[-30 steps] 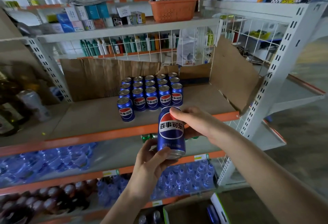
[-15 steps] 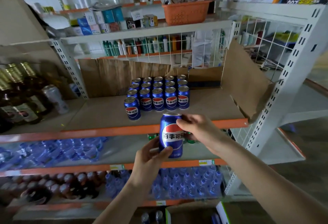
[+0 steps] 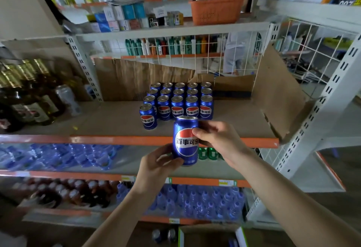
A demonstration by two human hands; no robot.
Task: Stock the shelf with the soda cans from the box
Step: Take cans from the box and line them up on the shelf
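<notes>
Bare shelf board is seen left of the stocked cans, and more to their right, up to the torn cardboard panel leaning at the right end. A single can stands forward at the block's left corner. The back is closed by crumpled cardboard. Dark bottles, somewhat blurred, appear to crowd the far left.

Glossy metal soda can, matt corrugated cardboard, perforated painted-metal upright
</notes>
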